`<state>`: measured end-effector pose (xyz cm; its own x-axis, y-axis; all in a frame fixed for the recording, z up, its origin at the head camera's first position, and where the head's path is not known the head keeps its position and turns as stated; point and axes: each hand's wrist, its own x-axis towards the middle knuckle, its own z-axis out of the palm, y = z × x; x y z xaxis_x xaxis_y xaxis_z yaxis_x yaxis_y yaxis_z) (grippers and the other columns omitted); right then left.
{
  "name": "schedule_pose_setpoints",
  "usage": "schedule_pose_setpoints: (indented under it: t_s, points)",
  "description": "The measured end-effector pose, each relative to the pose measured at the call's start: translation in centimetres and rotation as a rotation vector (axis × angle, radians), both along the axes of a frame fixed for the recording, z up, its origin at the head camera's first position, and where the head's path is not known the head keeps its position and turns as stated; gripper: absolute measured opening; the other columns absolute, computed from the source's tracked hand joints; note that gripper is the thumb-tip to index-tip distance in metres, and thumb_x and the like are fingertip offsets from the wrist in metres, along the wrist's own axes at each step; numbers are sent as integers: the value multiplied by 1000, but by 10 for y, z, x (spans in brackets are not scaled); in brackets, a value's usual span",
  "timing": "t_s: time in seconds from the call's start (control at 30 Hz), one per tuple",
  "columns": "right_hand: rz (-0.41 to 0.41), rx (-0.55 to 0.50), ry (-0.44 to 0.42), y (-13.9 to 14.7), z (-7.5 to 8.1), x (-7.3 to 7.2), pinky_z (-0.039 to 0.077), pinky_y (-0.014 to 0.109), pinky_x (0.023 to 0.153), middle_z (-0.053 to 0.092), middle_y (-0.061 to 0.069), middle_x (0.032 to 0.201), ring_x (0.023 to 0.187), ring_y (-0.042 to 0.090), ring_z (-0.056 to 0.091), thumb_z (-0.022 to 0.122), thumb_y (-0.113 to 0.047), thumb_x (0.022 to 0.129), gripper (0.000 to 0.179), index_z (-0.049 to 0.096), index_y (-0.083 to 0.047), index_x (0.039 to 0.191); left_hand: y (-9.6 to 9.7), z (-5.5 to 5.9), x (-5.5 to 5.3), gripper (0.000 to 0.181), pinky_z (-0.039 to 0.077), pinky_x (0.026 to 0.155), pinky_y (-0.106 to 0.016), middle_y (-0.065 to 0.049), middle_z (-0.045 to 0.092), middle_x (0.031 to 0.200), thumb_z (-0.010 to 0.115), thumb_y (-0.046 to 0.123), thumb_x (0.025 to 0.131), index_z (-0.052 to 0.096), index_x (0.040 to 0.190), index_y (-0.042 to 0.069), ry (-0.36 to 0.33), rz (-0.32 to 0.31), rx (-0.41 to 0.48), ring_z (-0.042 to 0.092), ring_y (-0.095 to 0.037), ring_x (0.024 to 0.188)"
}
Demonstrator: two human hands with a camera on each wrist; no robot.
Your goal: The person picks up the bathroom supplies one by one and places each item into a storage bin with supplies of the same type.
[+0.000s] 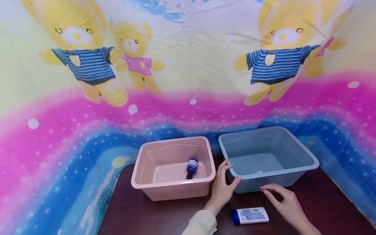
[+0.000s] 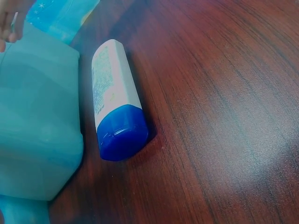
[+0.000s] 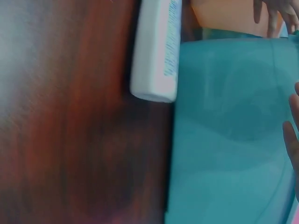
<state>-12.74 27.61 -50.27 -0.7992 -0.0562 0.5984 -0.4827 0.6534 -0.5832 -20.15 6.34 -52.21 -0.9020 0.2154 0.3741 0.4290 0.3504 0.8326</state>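
My left hand [image 1: 222, 188] is at the near left corner of a blue-grey plastic basin [image 1: 268, 175], fingers spread and fingertips right at its rim. In front of that basin is my right hand [image 1: 284, 201], fingers loosely bent, with nothing visible between them. Below and between the hands, a white bottle with a blue cap [image 1: 250, 215] lies on its side. The left wrist view shows its blue cap [image 2: 122, 133] close up; the right wrist view has its white base end [image 3: 154, 88].
To the left stands a pink basin [image 1: 176, 186], with a small dark blue bottle [image 1: 192, 165] lying inside. A small pale item [image 1: 259, 172] shows low in the blue-grey basin. Both basins stand on a dark wooden table [image 1: 176, 217]. A bear-printed cloth [image 1: 188, 65] hangs behind.
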Motion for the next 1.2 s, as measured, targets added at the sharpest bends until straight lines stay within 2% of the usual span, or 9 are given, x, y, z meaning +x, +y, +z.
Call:
schedule_pose_setpoints:
  t_s: [0.13,0.2,0.5,0.63,0.8,0.97,1.1,1.2]
  points:
    - [0,-28,-41,-4,-10,3,39,5,78,68,-5,88,86,0,60,72,5,76,26,70,-15,93,0,-1,0,51,29,106,-46,17,22,149,52,55,87,36,133,40,1,0,1,25,-7,135]
    - [-1,-36,-57,-1,-23,2,39,5,78,68,-8,88,86,-2,59,72,1,77,24,71,-16,94,0,-1,0,51,29,106,-46,17,22,150,52,56,87,36,133,40,-1,2,0,25,-7,135]
    - [-34,-12,-137,-1,-45,4,40,6,77,66,-12,90,86,0,60,71,-7,80,23,69,-24,95,0,-1,0,50,29,106,-46,18,22,149,53,55,87,36,133,41,-1,6,0,25,-7,135]
    - [-61,21,-201,-2,-50,5,44,11,74,65,-16,91,85,0,60,72,-12,80,23,68,-29,95,0,-1,0,50,29,106,-46,18,23,149,52,55,87,36,133,41,-6,5,-2,25,-7,135]
    - [-58,42,-265,-6,-53,6,48,21,71,63,-18,90,84,1,59,74,-15,78,25,66,-33,93,0,1,0,50,29,106,-45,18,23,149,53,55,87,36,133,40,-2,9,-4,26,-7,135]
    - [-32,22,-329,-9,-57,8,51,27,69,65,-12,91,83,4,61,76,-13,77,22,68,-25,93,0,2,2,50,30,106,-44,18,23,149,53,54,87,37,133,40,1,12,-6,26,-7,135]
    - [-8,18,-438,-8,-59,9,51,28,71,64,-9,96,86,8,60,74,-22,78,21,68,-20,98,0,2,3,50,30,106,-44,17,23,149,54,53,88,37,133,40,0,10,-1,26,-7,135]
    - [-11,39,-466,-7,-59,10,49,28,74,62,-12,98,89,9,59,75,-28,77,24,69,-20,99,0,2,3,49,29,106,-44,17,23,149,54,52,88,37,133,40,4,8,2,26,-7,135]
